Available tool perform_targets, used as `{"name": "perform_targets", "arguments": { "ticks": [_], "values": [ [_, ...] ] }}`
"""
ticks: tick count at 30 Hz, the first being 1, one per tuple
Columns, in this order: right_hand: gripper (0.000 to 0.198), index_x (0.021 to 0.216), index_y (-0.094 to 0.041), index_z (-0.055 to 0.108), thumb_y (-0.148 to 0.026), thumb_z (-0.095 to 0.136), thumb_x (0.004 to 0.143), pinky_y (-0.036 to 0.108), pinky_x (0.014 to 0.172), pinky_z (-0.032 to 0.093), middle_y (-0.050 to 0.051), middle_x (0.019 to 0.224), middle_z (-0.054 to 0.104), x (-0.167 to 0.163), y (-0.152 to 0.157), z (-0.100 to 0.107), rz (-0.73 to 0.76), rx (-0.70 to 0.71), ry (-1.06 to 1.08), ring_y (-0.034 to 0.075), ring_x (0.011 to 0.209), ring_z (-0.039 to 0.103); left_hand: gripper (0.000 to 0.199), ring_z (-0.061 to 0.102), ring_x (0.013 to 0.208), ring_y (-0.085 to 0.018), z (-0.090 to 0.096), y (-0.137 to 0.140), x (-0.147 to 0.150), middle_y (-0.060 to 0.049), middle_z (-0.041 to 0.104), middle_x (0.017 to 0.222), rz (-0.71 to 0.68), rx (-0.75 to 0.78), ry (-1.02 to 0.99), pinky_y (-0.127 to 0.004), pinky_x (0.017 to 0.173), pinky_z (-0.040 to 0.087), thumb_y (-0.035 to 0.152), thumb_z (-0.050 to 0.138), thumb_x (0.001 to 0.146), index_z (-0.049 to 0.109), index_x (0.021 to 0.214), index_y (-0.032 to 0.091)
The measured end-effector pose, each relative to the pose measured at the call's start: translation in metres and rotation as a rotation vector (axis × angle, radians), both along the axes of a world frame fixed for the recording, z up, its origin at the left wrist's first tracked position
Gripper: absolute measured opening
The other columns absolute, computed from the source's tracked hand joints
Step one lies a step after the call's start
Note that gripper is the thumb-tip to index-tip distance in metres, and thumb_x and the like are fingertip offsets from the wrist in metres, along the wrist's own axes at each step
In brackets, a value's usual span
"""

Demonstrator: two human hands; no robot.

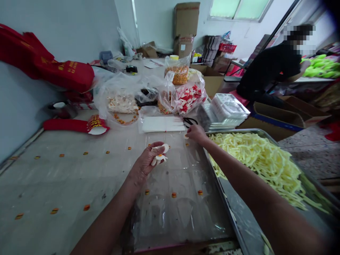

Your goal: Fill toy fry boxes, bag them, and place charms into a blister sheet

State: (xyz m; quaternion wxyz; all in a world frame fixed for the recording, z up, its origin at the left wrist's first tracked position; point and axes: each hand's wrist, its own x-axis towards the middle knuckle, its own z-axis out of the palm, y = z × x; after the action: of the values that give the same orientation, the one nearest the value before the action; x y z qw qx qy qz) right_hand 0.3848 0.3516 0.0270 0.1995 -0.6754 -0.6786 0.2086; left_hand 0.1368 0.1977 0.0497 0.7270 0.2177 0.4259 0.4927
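My left hand (145, 160) is closed around several small white pieces (160, 158) with a yellow-orange spot, like miniature fried eggs. Over the far right end of the clear plastic sheeting (183, 170), my right hand (197, 134) pinches at a small white piece (186, 136), apparently another toy egg. Just below those fingertips is a tiny burger-shaped piece (187, 144). More tiny burgers (174, 195) lie in spaced rows on the plastic. Black-handled scissors (190, 122) rest right behind my right hand.
A metal tray (259, 131) of pale yellow strips (255, 159) stands at right. Behind the sheeting are a white packet stack (163, 124), a bag of red-and-white pieces (188, 99) and stacked clear boxes (230, 108). Red packaging (69, 125) lies left. Another person (271, 67) sits beyond.
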Motion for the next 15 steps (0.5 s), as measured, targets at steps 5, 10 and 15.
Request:
{"name": "perform_targets", "arguments": {
  "ticks": [5, 10, 15],
  "values": [
    [0.017, 0.068, -0.019, 0.074, -0.012, 0.084, 0.055, 0.032, 0.073, 0.045, 0.007, 0.074, 0.069, -0.008, -0.017, 0.023, 0.045, 0.046, -0.094, 0.025, 0.084, 0.065, 0.055, 0.066, 0.056, -0.013, -0.006, 0.004, 0.001, -0.001, 0.070, 0.079, 0.018, 0.013, -0.020, -0.022, 0.048, 0.053, 0.021, 0.093, 0.053, 0.064, 0.099, 0.018],
    [0.032, 0.086, -0.020, 0.078, -0.050, 0.075, 0.076, 0.027, 0.062, 0.045, 0.004, 0.074, 0.071, -0.041, -0.074, 0.041, 0.327, -0.287, 0.503, 0.016, 0.066, 0.061, 0.052, 0.063, 0.053, -0.013, 0.001, 0.004, 0.004, 0.000, 0.067, 0.071, 0.032, -0.040, -0.027, -0.021, 0.047, 0.051, 0.017, 0.092, 0.053, 0.064, 0.097, 0.018],
    [0.031, 0.080, -0.018, 0.076, -0.042, 0.085, 0.062, 0.025, 0.062, 0.045, 0.003, 0.072, 0.070, -0.068, -0.129, 0.035, 0.229, -0.450, 1.063, 0.013, 0.062, 0.058, 0.050, 0.063, 0.054, -0.013, 0.001, -0.004, 0.018, 0.000, 0.067, 0.068, 0.115, -0.036, 0.008, -0.021, 0.047, 0.048, 0.017, 0.091, 0.054, 0.062, 0.096, 0.018]
  ]
}}
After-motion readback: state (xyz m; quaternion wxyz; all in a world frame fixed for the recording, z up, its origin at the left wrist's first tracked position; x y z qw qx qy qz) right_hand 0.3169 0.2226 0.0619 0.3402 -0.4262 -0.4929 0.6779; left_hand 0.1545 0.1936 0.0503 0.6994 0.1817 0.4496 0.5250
